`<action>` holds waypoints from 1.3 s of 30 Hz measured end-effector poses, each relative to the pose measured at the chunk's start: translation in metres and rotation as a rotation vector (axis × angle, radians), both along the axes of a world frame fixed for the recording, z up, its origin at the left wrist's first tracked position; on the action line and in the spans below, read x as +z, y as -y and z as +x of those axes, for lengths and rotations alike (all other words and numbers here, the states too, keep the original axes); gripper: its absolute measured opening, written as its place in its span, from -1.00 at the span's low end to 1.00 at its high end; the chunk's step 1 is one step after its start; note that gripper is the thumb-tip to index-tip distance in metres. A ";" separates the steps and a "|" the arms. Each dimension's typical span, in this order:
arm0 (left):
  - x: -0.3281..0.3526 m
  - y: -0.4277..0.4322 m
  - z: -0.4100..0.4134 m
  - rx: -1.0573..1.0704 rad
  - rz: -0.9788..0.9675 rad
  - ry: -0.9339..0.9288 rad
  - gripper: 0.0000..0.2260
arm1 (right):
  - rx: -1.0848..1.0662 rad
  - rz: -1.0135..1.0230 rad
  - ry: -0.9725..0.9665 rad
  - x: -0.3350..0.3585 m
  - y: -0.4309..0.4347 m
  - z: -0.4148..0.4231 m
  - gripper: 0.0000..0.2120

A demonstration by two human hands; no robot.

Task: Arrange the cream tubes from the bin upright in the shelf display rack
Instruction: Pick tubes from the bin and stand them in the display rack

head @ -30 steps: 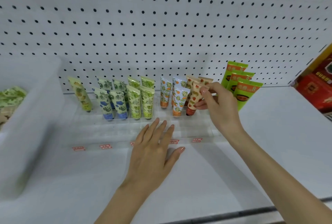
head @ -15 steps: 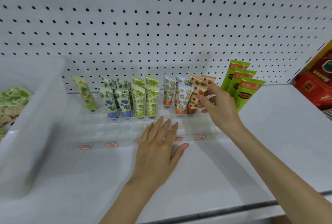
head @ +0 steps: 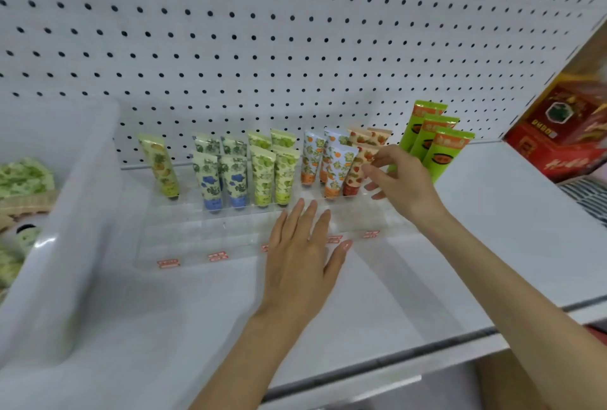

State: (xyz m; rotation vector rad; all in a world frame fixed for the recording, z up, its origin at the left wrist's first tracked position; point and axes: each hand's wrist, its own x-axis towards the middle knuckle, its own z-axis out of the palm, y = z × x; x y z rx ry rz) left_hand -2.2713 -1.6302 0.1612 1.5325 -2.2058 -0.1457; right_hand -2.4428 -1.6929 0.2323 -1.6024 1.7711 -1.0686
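Seating strawberry tube (head: 356, 176) upright in rack (head: 230, 238), front of its column, just beside orange-print neighbour (head: 338, 173). Right hand (head: 404, 186) pinching tube's top edge with thumb and forefinger; left hand (head: 302, 261) apart from it, flat with straight fingers on rack's front. Next, judging by this: releasing gently to avoid tipping, then reaching left into bin (head: 75, 212) for another.

L hand (head: 302, 255) & R hand (head: 404, 186): forearms bare, slim fingers, rounded nails w/ pale pink gloss.
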 end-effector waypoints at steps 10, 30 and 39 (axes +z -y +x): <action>0.003 -0.014 0.028 -0.123 -0.052 0.047 -0.39 | -0.172 -0.018 -0.100 0.007 -0.064 0.004 -0.74; 0.094 -0.191 0.190 0.077 -0.294 0.107 -0.51 | 0.413 -0.193 -0.632 0.057 -0.187 0.153 -0.51; 0.129 -0.208 0.347 0.322 -0.292 0.257 -0.48 | 0.571 -0.291 -0.515 0.081 -0.195 0.282 -0.52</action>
